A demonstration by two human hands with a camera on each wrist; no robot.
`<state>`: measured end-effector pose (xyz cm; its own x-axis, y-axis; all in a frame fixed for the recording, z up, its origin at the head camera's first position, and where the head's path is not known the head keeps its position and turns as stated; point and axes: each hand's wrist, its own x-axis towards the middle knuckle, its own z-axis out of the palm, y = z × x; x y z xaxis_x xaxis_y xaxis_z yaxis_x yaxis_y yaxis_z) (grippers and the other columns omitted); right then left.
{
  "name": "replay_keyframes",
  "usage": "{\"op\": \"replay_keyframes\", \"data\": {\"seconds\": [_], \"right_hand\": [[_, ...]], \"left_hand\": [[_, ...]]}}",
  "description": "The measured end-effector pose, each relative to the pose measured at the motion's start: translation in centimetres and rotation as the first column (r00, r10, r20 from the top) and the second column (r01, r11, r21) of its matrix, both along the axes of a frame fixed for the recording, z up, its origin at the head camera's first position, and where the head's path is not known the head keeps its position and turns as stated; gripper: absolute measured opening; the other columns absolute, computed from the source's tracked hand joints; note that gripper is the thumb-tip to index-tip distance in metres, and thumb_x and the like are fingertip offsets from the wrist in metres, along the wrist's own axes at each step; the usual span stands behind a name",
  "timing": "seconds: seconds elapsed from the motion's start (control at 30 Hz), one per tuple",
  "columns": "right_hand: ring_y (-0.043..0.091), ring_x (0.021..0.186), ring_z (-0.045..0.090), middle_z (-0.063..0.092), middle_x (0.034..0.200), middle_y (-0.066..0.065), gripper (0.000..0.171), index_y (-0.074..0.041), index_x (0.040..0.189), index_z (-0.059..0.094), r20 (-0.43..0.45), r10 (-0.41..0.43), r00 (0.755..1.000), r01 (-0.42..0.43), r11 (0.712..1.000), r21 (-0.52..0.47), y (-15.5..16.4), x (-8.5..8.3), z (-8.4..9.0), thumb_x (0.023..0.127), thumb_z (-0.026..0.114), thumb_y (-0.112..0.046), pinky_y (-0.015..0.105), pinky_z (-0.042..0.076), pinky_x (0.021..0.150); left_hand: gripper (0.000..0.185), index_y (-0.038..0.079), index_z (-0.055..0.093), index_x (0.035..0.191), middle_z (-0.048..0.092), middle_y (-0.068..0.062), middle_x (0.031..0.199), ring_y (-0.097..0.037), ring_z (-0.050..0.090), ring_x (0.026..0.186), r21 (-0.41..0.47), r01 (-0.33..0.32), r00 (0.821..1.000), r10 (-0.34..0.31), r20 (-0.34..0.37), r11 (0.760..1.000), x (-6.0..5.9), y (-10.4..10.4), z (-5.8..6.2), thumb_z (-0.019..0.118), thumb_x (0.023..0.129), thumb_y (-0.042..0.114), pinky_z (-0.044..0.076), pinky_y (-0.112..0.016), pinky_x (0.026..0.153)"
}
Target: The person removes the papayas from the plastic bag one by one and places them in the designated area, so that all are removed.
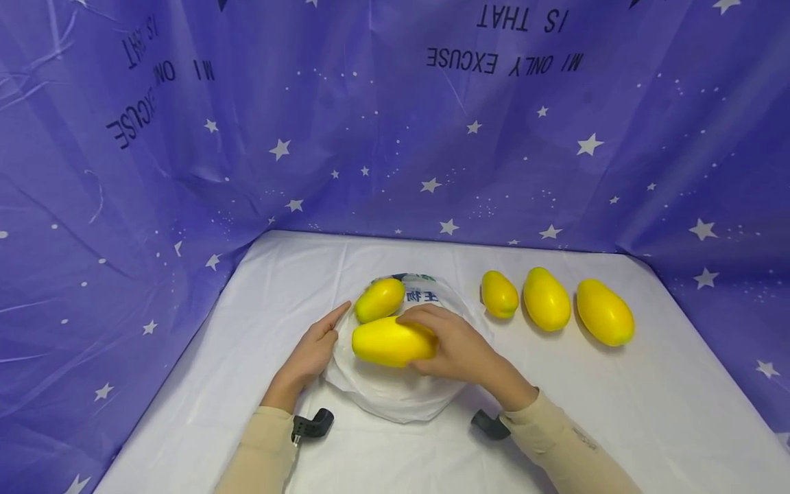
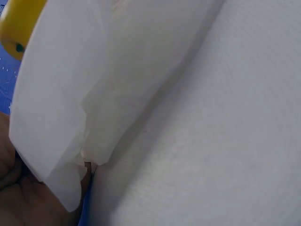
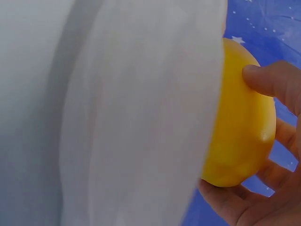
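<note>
A white plastic bag with printed characters lies spread on the table, its mouth open. My left hand holds the bag's left edge, with the index finger stretched along it. In the left wrist view the bag's film runs down into the palm. My right hand grips a large yellow papaya lying sideways over the bag's opening, thumb and fingers on opposite sides. The right wrist view shows this papaya partly behind the bag's wall. A smaller papaya rests at the back left of the bag.
Three more papayas stand in a row at the right: a small one, a middle one and a large one. A white cloth covers the table. Purple starry sheets hang behind it and along the sides.
</note>
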<state>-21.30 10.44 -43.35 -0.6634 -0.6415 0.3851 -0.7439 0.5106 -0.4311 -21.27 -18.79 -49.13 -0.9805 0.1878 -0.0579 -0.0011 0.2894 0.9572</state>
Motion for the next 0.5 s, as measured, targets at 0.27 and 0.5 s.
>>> {"op": "replay_keyframes", "data": {"seconds": [0.27, 0.5], "right_hand": [[0.008, 0.119, 0.051, 0.053, 0.130, -0.014, 0.065, -0.027, 0.130, 0.059, 0.029, -0.050, 0.998, 0.051, 0.998, -0.040, 1.6, 0.5, 1.1, 0.070, 0.084, -0.031, 0.037, 0.045, 0.100], [0.015, 0.120, 0.052, 0.055, 0.131, -0.010, 0.067, -0.025, 0.131, 0.058, 0.017, -0.121, 0.992, 0.122, 0.991, -0.049, 3.5, 0.7, 1.8, 0.069, 0.084, -0.031, 0.043, 0.044, 0.101]], "left_hand": [[0.056, 0.025, 0.033, 0.153, 0.028, 0.004, 0.157, -0.019, 0.020, 0.144, 0.000, -0.007, 1.000, 0.007, 0.010, 1.000, 0.0, 0.0, 0.0, 0.030, 0.102, 0.005, 0.016, -0.043, 0.118], [0.056, 0.027, 0.033, 0.153, 0.027, 0.003, 0.157, -0.020, 0.020, 0.144, 0.004, -0.006, 1.000, 0.006, 0.023, 1.000, 0.0, 0.1, 0.1, 0.029, 0.101, 0.005, 0.016, -0.043, 0.118]]}}
